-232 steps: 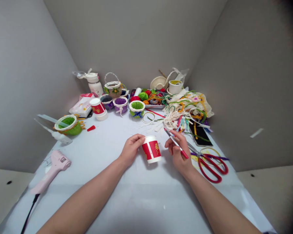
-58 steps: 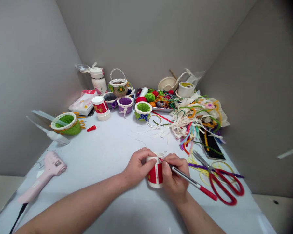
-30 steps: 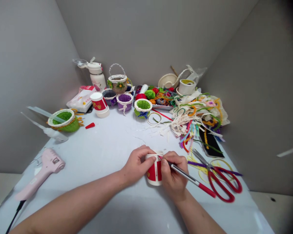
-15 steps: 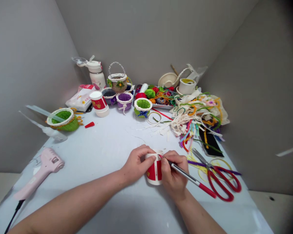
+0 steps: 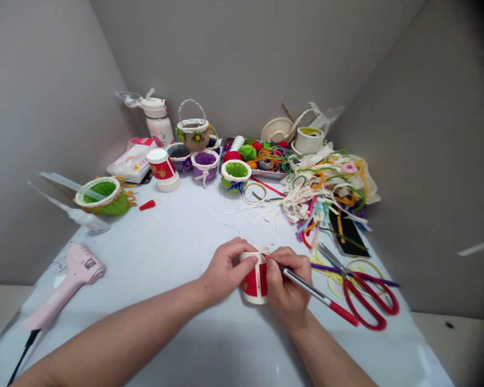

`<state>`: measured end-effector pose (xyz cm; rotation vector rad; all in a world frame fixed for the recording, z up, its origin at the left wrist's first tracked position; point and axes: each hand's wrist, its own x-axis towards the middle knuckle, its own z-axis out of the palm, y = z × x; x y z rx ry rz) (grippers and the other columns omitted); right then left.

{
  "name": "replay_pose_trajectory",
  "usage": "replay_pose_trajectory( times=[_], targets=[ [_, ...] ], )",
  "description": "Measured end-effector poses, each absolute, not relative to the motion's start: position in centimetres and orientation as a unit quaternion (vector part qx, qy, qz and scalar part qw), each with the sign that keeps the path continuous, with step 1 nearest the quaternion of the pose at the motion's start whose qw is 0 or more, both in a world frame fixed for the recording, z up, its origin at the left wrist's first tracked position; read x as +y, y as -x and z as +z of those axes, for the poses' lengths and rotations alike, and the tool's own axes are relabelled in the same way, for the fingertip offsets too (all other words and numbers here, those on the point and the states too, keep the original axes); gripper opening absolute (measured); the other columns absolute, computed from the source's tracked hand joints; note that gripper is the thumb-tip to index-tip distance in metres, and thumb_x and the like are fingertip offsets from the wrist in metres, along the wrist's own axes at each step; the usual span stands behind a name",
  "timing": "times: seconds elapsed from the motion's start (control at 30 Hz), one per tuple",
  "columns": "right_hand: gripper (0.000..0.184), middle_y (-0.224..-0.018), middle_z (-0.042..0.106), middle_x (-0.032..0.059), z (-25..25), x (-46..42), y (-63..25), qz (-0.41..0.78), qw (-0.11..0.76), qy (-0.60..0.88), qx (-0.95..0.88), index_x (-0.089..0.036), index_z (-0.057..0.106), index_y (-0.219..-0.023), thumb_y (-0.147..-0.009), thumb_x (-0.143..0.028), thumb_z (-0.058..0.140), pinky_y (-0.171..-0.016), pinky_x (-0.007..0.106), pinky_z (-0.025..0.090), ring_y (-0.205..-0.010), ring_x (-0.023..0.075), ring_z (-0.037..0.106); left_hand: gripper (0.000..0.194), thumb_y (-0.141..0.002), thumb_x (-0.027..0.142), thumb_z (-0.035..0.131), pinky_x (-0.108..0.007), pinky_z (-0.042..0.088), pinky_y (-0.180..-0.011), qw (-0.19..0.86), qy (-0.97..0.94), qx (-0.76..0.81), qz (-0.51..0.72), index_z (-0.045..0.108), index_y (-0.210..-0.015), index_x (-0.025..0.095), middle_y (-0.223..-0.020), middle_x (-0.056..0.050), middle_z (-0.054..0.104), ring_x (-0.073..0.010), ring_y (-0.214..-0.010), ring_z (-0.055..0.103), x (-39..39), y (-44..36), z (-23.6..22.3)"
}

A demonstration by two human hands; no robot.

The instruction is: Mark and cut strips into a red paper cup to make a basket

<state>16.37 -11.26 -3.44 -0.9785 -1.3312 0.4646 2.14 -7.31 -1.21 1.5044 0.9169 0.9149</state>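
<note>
- Grey panels (image 5: 242, 64) rise behind and to both sides of a pale worktop (image 5: 177, 242), its back half carrying a purple basket (image 5: 213, 171), a metal tray (image 5: 271, 175) of yarn balls and a tangled heap of trimmings (image 5: 326, 180)
- Close to the person, a red-and-white paper cup (image 5: 255, 282) stands mouth up between the two hands, its long axis near vertical
- Left hand (image 5: 226, 270) is clamped on the cup's left side, fingers over the rim and thumb against the outer wall
- Right hand (image 5: 289, 285) pinches a pen (image 5: 317, 294) close to its writing end; whether the knuckles also touch the cup, I cannot tell
- What counts most, I judge, is where pen and cup meet: the tip sits at the rim, just beside the left thumb and above the white strip (image 5: 258, 279), while the shaft slants down to the right, towards the person
- Beyond the right hand lie red-handled scissors (image 5: 346, 271), handles spread; a pink glue gun (image 5: 70, 279) lies well apart on the left
</note>
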Motion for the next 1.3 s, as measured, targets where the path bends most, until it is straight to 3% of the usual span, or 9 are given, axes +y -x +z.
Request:
replay_pose_trajectory(
  times=[0.73, 0.97, 1.07, 1.2, 1.3],
  targets=[
    [0.019, -0.074, 0.054, -0.0035, -3.2, -11.3, -16.5, 0.212, 0.65, 0.433, -0.588, -0.023, 0.049, -0.093, -0.086, -0.006, 0.056, -0.061, 0.028, 0.044, -0.065, 0.013, 0.054, 0.016, -0.084, 0.026, 0.058, -0.028, 0.04, -0.072, 0.551, -0.636, 0.379, 0.385, 0.067, -0.074, 0.016, -0.074, -0.001, 0.058, -0.0149, -0.074, 0.054, -7.4, -2.1, -1.1],
    [0.012, -0.082, 0.06, 0.0003, -2.3, -11.1, -16.5, 0.139, 0.663, 0.489, -0.549, -0.023, 0.056, -0.101, -0.091, -0.016, 0.055, -0.067, 0.032, 0.047, -0.07, 0.015, 0.058, 0.017, -0.08, 0.031, 0.063, -0.026, 0.039, -0.066, 0.669, -0.514, 0.39, 0.369, 0.064, -0.076, 0.015, -0.07, 0.0, 0.06, -0.0137, -0.067, 0.052, -7.0, -2.1, -1.4],
    [0.013, -0.075, 0.06, -0.0011, -1.9, -10.7, -16.6, 0.175, 0.671, 0.523, -0.495, -0.022, 0.059, -0.107, -0.097, -0.024, 0.05, -0.063, 0.03, 0.047, -0.062, 0.0128, 0.055, 0.018, -0.079, 0.033, 0.065, -0.026, 0.038, -0.063, 0.722, -0.445, 0.377, 0.372, 0.064, -0.076, 0.015, -0.066, 0.001, 0.06, -0.0126, -0.063, 0.05, -6.7, -2.1, -2.1],
    [0.018, -0.073, 0.06, -0.0009, -1.8, -10.4, -17.1, 0.233, 0.682, 0.528, -0.45, -0.022, 0.06, -0.109, -0.098, -0.03, 0.048, -0.059, 0.027, 0.045, -0.063, 0.0128, 0.054, 0.017, -0.078, 0.032, 0.068, -0.025, 0.038, -0.064, 0.744, -0.411, 0.367, 0.378, 0.065, -0.076, 0.015, -0.066, 0.001, 0.06, -0.0122, -0.063, 0.051, -6.6, -2.1, -2.7],
    [0.019, -0.082, 0.061, 0.0019, -1.9, -10.5, -17.4, 0.197, 0.669, 0.523, -0.49, -0.023, 0.066, -0.106, -0.097, -0.028, 0.049, -0.064, 0.03, 0.045, -0.073, 0.0152, 0.057, 0.016, -0.079, 0.031, 0.066, -0.025, 0.038, -0.063, 0.732, -0.429, 0.369, 0.378, 0.065, -0.075, 0.015, -0.065, 0.002, 0.059, -0.0116, -0.063, 0.05, -6.7, -2.1, -2.4]
  ],
)
